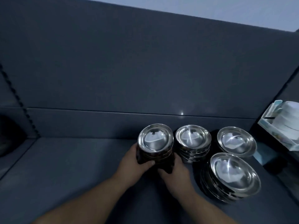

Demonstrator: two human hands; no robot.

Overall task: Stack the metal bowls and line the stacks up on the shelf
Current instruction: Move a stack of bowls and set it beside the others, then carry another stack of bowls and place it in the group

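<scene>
A dark grey shelf point(80, 159) bears 4 groups of shiny metal bowls. The left hand point(135, 160) and right hand point(174, 172) curl round the leftmost stack point(155, 139), one on each side. At the far right, a pale box point(271, 126) holds stacked white dishes point(289, 117).
</scene>
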